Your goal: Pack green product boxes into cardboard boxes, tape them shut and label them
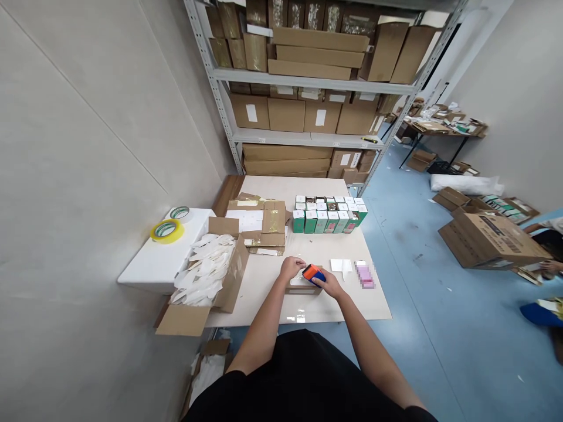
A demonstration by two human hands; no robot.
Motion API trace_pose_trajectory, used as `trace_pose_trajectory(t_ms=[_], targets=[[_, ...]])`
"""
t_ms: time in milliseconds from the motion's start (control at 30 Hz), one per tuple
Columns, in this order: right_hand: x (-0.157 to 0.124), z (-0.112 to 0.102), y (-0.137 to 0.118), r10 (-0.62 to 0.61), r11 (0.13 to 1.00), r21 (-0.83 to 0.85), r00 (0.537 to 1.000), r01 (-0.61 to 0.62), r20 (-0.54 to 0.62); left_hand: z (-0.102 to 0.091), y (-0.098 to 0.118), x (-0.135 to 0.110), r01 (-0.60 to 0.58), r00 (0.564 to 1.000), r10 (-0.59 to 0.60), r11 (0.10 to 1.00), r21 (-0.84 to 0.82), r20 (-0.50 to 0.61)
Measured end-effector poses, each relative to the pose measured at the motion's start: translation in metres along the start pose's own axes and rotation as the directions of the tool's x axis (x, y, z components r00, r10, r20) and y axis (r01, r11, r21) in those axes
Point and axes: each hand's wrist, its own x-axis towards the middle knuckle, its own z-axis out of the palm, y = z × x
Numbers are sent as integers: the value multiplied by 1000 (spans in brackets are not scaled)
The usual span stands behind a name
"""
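My right hand (328,283) is wrapped round an orange-and-blue handheld tool (313,273), whose exact kind I cannot make out. The tool is held over a small cardboard box (303,289) near the table's front edge. To the left of the tool, my left hand (292,268) has its fingers pinched together above the box. Whatever is between those fingers, if anything, is too small to see. Right of my hands lie a white card or pad (341,265) and a pink blurred-out item (365,275). Clear strips (300,316) stick to the table edge.
Green-and-white small boxes (326,221) stand in rows on the table (264,293). Flattened cardboard (273,225) lies left of them. An open carton (235,272) holds white paper strips. Tape rolls (167,231) lie beside it. Shelving (308,139) stands behind; another person's hand (552,268) shows at right.
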Motion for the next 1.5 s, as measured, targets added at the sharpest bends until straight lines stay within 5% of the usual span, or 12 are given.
trace_pose_trajectory(t_ms=[200,500,1100,1500], targets=[[17,-15,-9,1,992,-124,999,5,48,-5,0,0,108,993,-114,988,-114,-40],[26,-54,-4,162,918,-386,976,-95,143,-47,-32,-7,204,965,-222,970,-133,-141],[56,6,-22,236,742,-658,968,-127,79,-45,-104,-39,409,892,-432,896,-172,-134],[66,15,-29,286,687,-711,955,-149,76,-35,-131,-36,489,861,-503,859,-149,-74]])
